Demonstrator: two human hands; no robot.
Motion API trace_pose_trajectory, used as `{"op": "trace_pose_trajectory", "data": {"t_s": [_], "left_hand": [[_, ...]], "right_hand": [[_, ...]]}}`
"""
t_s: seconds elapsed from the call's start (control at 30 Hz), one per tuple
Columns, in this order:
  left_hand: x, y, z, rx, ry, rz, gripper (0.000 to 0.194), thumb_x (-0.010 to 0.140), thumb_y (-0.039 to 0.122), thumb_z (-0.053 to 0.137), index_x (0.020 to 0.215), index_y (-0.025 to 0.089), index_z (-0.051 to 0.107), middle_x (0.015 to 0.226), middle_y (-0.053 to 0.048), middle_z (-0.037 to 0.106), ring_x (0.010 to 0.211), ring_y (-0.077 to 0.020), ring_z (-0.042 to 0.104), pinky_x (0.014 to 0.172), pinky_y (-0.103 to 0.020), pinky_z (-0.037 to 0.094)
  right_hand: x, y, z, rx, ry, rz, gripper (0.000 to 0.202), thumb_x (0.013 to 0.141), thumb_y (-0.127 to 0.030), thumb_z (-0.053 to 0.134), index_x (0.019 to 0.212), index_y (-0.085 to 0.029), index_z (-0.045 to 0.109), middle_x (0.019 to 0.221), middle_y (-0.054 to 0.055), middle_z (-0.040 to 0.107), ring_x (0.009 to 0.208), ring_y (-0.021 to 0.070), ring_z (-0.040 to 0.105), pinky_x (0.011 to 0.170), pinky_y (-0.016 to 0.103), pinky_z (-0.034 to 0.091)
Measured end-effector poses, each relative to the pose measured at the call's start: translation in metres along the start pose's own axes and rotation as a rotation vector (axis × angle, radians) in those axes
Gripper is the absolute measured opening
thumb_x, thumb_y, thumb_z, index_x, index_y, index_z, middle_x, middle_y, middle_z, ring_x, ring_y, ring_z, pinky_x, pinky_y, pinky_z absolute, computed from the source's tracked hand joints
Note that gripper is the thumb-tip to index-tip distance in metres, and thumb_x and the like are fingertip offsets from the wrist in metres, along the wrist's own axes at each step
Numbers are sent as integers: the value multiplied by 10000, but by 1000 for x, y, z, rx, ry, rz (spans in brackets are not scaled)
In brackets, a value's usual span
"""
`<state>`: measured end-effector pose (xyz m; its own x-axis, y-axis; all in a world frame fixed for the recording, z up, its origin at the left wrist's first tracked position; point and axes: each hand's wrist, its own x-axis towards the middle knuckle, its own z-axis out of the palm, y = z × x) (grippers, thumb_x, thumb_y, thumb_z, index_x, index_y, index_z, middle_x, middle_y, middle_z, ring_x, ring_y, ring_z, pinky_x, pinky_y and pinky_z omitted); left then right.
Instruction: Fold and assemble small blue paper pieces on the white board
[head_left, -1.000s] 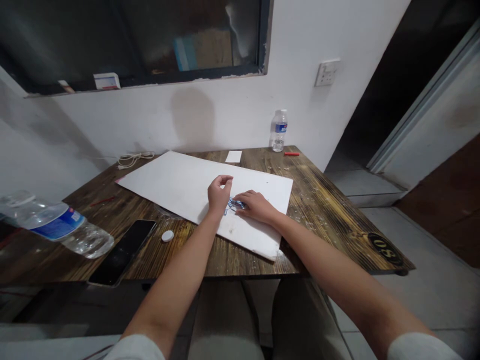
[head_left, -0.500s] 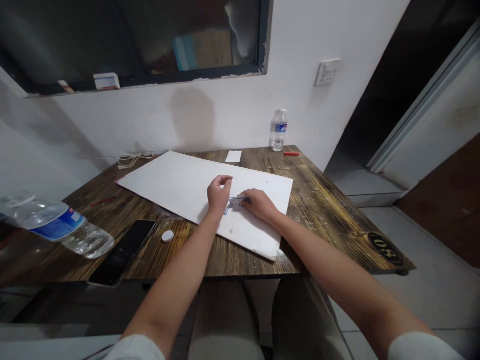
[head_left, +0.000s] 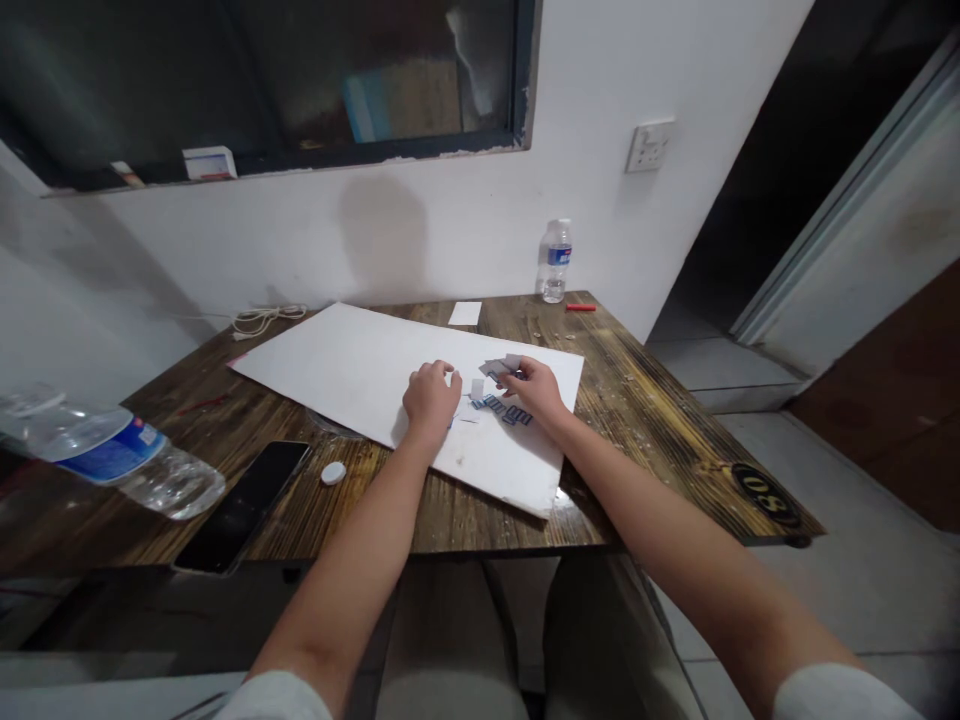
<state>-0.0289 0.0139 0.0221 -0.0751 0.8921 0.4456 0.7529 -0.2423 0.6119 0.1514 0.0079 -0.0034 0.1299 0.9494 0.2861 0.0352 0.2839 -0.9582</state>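
A large white board lies at an angle on the table. Over its right half, my right hand pinches several small grey-white paper pieces, slightly fanned. Below that hand, small blue-printed paper pieces lie scattered on the board, some overlapping. My left hand is just left of these pieces, low over the board, with thumb and fingers apart and nothing seen in it. Its palm side is hidden, and the print on the pieces is too small to read.
On the dark wooden table are a large water bottle lying on its side, a phone and a white cap at left. A small bottle, red stick-like object, white paper and cable lie toward the wall.
My right hand has lifted slightly with paper pieces now visible in its fingers. More blue-printed pieces show on the board beneath it. My left hand has shifted slightly left and its fingers point lower.
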Motion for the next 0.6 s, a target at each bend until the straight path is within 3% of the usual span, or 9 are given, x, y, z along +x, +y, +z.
{"op": "trace_pose_trajectory", "data": {"t_s": [0.1, 0.23, 0.4, 0.6], "left_hand": [[-5, -5, 5, 126, -36, 26, 248, 772, 412, 672, 892, 196, 654, 1068, -196, 639, 1175, -385, 489, 983, -501, 398], [-5, -8, 8, 87, -101, -23, 348, 806, 499, 630, 955, 185, 656, 1053, -190, 663, 1117, -365, 568, 990, -491, 392], [-1, -5, 12, -196, -213, -71, 408, 819, 597, 589, 955, 224, 684, 982, -133, 723, 1041, -310, 642, 950, -414, 442], [0, 7, 22, -733, -306, -142, 510, 878, 648, 460, 1095, 246, 687, 1204, -131, 681, 1155, -261, 619, 953, -392, 478]], "right_hand": [[3, 1, -1, 149, 16, 33, 350, 627, -438, 738, 844, -180, 643, 806, 34, 696, 681, 166, 659, 664, 332, 562], [3, 0, 0, 250, -5, 23, 471, 654, -535, 751, 969, -199, 659, 960, 62, 717, 850, 203, 686, 801, 374, 556], [-2, -8, 1, 254, -119, 18, 571, 761, -668, 613, 1116, -222, 648, 1245, 107, 658, 1089, 256, 647, 896, 403, 515], [-4, -14, -4, 121, -184, -41, 696, 885, -739, 293, 1173, -210, 641, 1323, 116, 614, 1227, 241, 572, 1007, 400, 435]]}}
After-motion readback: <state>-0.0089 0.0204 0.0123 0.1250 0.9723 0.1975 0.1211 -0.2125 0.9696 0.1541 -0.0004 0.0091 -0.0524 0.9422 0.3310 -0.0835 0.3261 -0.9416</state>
